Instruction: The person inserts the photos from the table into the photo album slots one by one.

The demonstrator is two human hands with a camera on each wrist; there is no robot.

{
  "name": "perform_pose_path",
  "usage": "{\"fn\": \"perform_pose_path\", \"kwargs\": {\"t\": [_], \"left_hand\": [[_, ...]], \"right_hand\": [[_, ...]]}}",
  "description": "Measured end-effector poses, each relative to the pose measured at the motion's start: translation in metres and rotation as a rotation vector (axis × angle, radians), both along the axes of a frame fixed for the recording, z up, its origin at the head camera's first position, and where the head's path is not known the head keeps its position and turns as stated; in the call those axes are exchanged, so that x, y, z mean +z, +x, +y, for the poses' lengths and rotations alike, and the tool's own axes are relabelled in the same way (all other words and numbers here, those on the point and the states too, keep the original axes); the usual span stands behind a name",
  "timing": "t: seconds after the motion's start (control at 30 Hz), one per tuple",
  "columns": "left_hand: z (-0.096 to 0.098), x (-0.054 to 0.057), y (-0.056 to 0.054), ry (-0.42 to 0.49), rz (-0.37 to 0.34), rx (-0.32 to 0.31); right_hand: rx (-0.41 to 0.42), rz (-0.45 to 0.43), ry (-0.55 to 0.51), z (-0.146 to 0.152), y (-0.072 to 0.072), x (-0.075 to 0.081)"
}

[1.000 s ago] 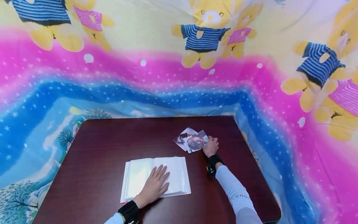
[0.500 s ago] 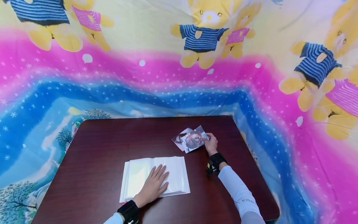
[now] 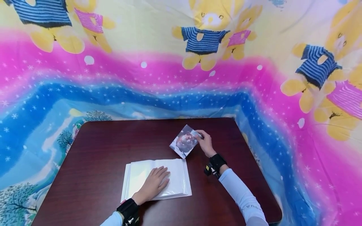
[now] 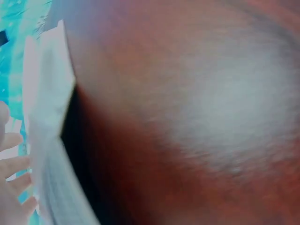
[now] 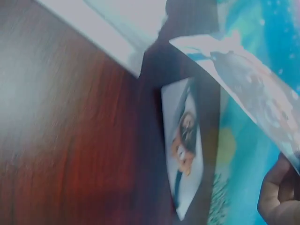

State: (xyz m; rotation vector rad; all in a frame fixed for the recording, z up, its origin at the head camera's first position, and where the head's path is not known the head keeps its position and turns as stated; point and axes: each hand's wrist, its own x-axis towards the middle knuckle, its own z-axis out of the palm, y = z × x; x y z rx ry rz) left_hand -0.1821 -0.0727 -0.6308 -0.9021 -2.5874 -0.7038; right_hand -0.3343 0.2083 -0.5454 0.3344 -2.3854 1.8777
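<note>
I face a dark reddish-brown table with a wood grain and rounded far corners; a printed cloth hangs in creases behind it and along both its sides, walling me in; up high I see yellow bears in blue or pink striped shirts on pale yellow; below them run a magenta band, a snowflake-dotted blue band and a lighter blue strip with trees; my left-wrist view shows a whitish glare on the tabletop.

Free passage over the table left of the album; raised photo as obstacle beyond it.
</note>
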Motion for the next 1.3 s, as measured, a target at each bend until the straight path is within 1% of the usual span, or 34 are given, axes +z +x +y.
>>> {"fn": "perform_pose_path", "kwargs": {"t": [0.1,0.17,0.27,0.37,0.53,0.57,0.63,0.7,0.73,0.8,0.87,0.93,0.97,1.03,1.17,1.3], "left_hand": [[-0.002,0.004,-0.003,0.11,-0.09,0.031],[-0.003,0.007,-0.004,0.187,-0.142,0.057],[-0.004,0.01,-0.006,0.293,-0.199,0.098],[-0.004,0.013,-0.007,0.378,-0.212,0.138],[-0.003,0.015,-0.007,0.47,-0.188,0.207],[-0.003,0.016,-0.008,0.492,-0.194,0.212],[-0.004,0.017,-0.009,0.543,-0.246,0.201],[-0.004,0.02,-0.01,0.601,-0.345,0.17],[-0.004,0.028,-0.009,0.621,-0.399,0.155],[-0.004,0.03,-0.009,0.642,-0.474,0.132],[-0.005,0.031,-0.01,0.646,-0.507,0.12],[-0.006,0.031,-0.01,0.63,-0.49,0.119],[-0.007,0.024,-0.012,0.625,-0.472,0.121],[-0.008,0.023,-0.012,0.621,-0.453,0.132],[-0.01,0.023,-0.014,0.644,-0.428,0.154],[-0.012,0.027,-0.017,0.676,-0.415,0.162]], "right_hand": [[0.089,0.048,0.032,-0.012,0.011,0.015],[0.142,0.082,0.076,-0.019,0.018,0.025],[0.226,0.114,0.124,-0.029,0.025,0.032],[0.303,0.144,0.168,-0.037,0.031,0.035],[0.408,0.166,0.218,-0.045,0.039,0.041],[0.423,0.171,0.226,-0.046,0.04,0.042],[0.449,0.174,0.241,-0.049,0.042,0.044],[0.473,0.168,0.251,-0.052,0.043,0.046],[0.486,0.158,0.249,-0.054,0.044,0.046],[0.503,0.146,0.248,-0.055,0.04,0.036],[0.508,0.147,0.253,-0.057,0.035,0.025],[0.507,0.151,0.256,-0.058,0.031,0.014],[0.502,0.153,0.257,-0.058,0.029,0.008],[0.499,0.138,0.245,-0.059,0.029,0.006],[0.496,0.045,0.175,-0.06,0.031,0.0],[0.511,-0.053,0.117,-0.064,0.035,-0.003]]}}
